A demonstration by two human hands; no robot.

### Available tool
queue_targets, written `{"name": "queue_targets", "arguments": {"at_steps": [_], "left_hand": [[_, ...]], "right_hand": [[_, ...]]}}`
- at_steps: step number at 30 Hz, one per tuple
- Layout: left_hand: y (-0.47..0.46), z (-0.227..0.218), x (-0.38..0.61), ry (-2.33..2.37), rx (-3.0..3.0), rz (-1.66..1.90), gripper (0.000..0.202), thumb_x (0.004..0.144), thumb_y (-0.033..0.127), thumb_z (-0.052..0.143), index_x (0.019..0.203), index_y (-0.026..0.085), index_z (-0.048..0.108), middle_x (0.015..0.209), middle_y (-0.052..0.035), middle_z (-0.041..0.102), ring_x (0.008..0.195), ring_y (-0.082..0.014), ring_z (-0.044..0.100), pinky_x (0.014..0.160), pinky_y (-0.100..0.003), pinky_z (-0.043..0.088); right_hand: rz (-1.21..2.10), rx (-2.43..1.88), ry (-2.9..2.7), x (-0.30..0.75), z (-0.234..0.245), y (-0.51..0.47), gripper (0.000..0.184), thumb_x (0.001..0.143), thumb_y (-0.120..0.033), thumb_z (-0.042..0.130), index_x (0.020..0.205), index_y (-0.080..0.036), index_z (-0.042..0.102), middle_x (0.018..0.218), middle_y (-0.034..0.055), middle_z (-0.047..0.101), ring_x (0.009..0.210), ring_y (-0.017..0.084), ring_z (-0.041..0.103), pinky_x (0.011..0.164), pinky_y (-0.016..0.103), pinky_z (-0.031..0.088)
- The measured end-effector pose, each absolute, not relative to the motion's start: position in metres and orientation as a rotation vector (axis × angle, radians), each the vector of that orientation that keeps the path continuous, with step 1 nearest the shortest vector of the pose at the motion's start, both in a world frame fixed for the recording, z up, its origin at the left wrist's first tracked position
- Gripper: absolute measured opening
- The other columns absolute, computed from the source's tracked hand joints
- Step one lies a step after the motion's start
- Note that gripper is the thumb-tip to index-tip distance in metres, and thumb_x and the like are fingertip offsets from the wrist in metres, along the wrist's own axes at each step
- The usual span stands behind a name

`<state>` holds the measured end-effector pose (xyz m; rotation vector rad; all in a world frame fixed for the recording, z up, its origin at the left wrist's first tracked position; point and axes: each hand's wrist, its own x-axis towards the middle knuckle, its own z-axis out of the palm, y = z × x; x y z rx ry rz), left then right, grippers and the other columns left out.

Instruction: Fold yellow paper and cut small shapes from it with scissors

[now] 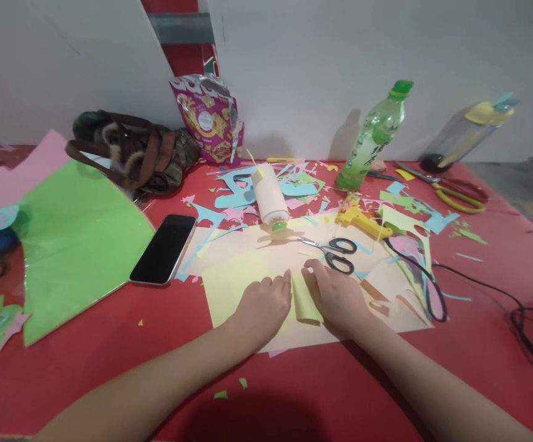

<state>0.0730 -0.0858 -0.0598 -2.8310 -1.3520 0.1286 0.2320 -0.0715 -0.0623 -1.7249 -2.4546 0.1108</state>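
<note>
Both hands rest on a yellow sheet of paper (229, 285) lying over a larger peach sheet (386, 307) on the red table. My left hand (264, 307) lies knuckles up with fingers curled, pressing the yellow sheet down. My right hand (335, 294) pinches a small folded yellow piece (303, 301) that stands up between the two hands. Black-handled scissors (337, 252) lie just beyond my right hand. A glue bottle (270, 196) with a green tip lies on its side behind them.
A black phone (164, 248) lies left of the papers beside a big green sheet (73, 239). A yellow glue gun (360, 218) with a black cord (478, 285), a green bottle (374, 138), red-yellow scissors (454, 187), a snack bag (208, 120), a handbag (132, 150) and paper scraps crowd the back.
</note>
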Motion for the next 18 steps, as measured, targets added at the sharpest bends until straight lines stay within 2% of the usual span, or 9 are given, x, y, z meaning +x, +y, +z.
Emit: {"name": "queue_targets", "arguments": {"at_steps": [9,13,18], "left_hand": [[-0.0866,-0.0558,0.073,-1.444,-2.855,0.119,0.042,0.088,0.021,0.022,0.123,0.002,0.033,0.078,-0.012,0.057,0.07,-0.0212,0.056,0.049,-0.029,0.043],[-0.0895,-0.0588,0.0725,-1.471,-2.835,0.063,0.043,0.087,0.022,0.023,0.124,0.001,0.032,0.08,-0.0128,0.057,0.071,-0.0215,0.055,0.05,-0.03,0.044],[-0.0915,-0.0615,0.0704,-1.432,-2.813,-0.103,0.04,0.085,0.019,0.026,0.116,-0.001,0.041,0.077,-0.0129,0.059,0.071,-0.0217,0.055,0.057,-0.034,0.047]], "right_hand": [[0.209,-1.755,-2.425,0.2295,-0.0541,-0.0736,0.019,0.084,-0.021,0.03,0.089,-0.016,0.047,0.062,0.0044,0.063,0.051,0.018,0.057,0.043,0.024,0.024],[0.378,-1.788,-2.237,0.2314,-0.056,-0.0722,0.018,0.08,-0.022,0.035,0.095,-0.018,0.046,0.061,0.0019,0.064,0.054,0.018,0.058,0.046,0.023,0.031],[0.523,-1.743,-2.122,0.2352,-0.0577,-0.0687,0.02,0.077,-0.019,0.04,0.096,-0.018,0.045,0.064,0.0012,0.064,0.062,0.019,0.059,0.053,0.025,0.037]]}}
